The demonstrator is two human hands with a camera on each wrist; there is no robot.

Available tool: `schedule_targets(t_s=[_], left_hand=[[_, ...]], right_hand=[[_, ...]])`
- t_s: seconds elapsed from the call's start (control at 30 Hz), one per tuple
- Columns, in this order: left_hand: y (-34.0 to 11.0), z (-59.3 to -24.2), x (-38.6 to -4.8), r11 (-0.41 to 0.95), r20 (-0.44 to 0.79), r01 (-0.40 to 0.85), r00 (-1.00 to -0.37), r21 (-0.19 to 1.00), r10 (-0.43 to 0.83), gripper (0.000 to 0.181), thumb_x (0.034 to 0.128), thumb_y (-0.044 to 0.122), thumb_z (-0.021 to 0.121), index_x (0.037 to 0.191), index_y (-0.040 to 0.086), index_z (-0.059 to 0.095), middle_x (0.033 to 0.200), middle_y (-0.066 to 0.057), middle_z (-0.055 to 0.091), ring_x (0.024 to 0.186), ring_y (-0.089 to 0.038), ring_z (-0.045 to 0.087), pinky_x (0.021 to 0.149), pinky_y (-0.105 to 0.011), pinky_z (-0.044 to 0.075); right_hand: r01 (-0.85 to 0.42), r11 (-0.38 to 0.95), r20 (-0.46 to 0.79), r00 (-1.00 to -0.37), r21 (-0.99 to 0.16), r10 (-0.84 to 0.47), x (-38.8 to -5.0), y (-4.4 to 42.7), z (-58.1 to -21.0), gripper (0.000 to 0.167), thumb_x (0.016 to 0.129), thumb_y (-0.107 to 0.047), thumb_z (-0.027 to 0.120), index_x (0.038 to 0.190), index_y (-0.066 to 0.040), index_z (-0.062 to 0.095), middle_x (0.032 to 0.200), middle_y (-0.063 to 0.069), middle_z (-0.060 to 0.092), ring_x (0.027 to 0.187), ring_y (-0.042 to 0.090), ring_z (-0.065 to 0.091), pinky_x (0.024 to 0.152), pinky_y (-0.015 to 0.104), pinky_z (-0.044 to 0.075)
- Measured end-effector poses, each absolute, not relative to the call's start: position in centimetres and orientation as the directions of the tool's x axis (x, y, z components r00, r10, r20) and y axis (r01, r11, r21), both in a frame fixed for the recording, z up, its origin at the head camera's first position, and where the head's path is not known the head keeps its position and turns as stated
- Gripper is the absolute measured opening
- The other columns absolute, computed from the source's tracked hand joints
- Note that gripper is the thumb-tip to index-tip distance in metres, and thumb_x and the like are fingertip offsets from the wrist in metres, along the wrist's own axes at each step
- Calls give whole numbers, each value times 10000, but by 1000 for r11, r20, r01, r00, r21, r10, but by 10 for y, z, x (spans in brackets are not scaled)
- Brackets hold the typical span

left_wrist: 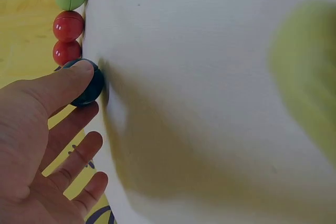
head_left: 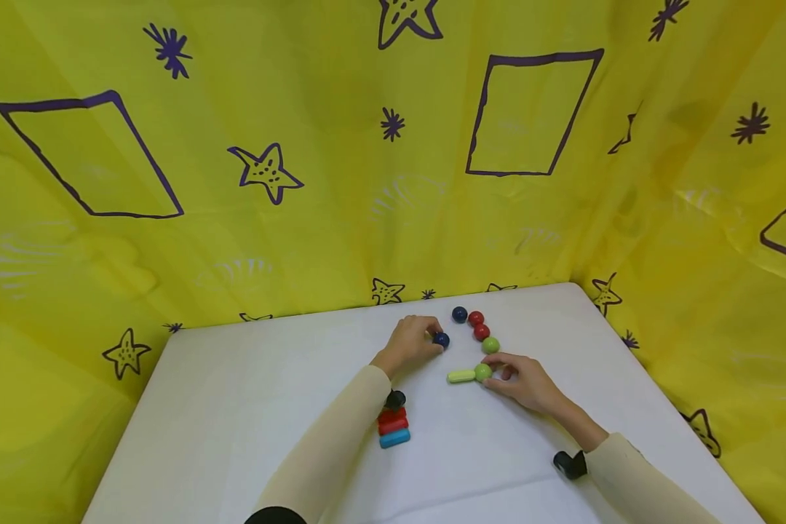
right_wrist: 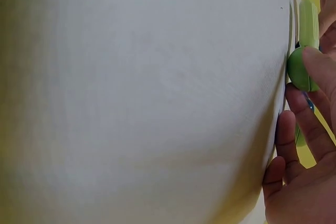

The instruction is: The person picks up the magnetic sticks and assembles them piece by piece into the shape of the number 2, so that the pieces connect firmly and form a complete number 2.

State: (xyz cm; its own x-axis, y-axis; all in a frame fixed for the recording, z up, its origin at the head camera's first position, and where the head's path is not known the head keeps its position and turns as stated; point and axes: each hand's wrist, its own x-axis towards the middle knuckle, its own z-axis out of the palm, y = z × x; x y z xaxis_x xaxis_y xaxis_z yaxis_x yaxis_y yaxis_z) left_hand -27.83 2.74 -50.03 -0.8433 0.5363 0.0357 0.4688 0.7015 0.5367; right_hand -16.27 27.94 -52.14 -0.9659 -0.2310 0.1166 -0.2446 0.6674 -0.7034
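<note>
Between thumb and fingers, my left hand (head_left: 414, 339) pinches a dark blue ball (head_left: 441, 340) at the table's far side; the left wrist view shows the same blue ball (left_wrist: 88, 83) under the thumb. My right hand (head_left: 525, 380) pinches a green ball (head_left: 483, 372). A light green ribbed stick (head_left: 461, 376) lies against that ball, pointing left. Beyond the hands, another dark blue ball (head_left: 459, 314), a red ball (head_left: 476, 319), a second red ball (head_left: 481, 332) and another green ball (head_left: 490, 346) sit in a curved row.
Red sticks (head_left: 393, 421) and a blue stick (head_left: 395, 438) lie side by side near the left forearm, partly hidden by it. The white table (head_left: 236, 429) ends at a yellow patterned curtain (head_left: 327, 240) behind and at the right.
</note>
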Motion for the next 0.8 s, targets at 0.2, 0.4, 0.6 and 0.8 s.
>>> schedule_targets(t_s=[0.2, 0.4, 0.6, 0.8], left_hand=[[15, -498, -267, 697, -1, 472, -827, 539, 562, 231, 865, 265, 851, 1045, 152, 761, 966, 42, 728, 935, -141, 590, 939, -339, 469], [4, -497, -255, 686, -24, 500, -799, 528, 601, 255, 839, 292, 874, 1020, 146, 772, 864, 80, 700, 854, -105, 564, 909, -322, 463], [-4, -494, -242, 655, -51, 495, -775, 570, 630, 248, 832, 284, 881, 1000, 135, 776, 811, 97, 682, 823, -92, 563, 873, -296, 464], [-8, -496, -232, 628, -67, 467, -768, 622, 637, 255, 832, 282, 881, 1009, 132, 775, 821, 108, 681, 811, -65, 576, 813, -231, 491]], right_hand=[[-247, 669, 129, -966, -701, -223, -162, 279, -522, 342, 885, -226, 827, 1193, -111, 734, 914, -59, 655, 796, 112, 558, 681, 243, 460], [-249, 673, 128, -966, -696, -225, -163, 279, -521, 343, 884, -212, 828, 1195, -99, 734, 872, -55, 640, 771, 104, 553, 667, 244, 448], [-258, 676, 139, -964, -691, -227, -163, 278, -521, 344, 886, -226, 827, 1192, -100, 735, 880, -58, 647, 759, 94, 541, 651, 245, 434], [-259, 672, 141, -964, -694, -226, -164, 278, -521, 341, 886, -214, 827, 1192, -96, 735, 915, -50, 673, 755, 98, 550, 650, 244, 442]])
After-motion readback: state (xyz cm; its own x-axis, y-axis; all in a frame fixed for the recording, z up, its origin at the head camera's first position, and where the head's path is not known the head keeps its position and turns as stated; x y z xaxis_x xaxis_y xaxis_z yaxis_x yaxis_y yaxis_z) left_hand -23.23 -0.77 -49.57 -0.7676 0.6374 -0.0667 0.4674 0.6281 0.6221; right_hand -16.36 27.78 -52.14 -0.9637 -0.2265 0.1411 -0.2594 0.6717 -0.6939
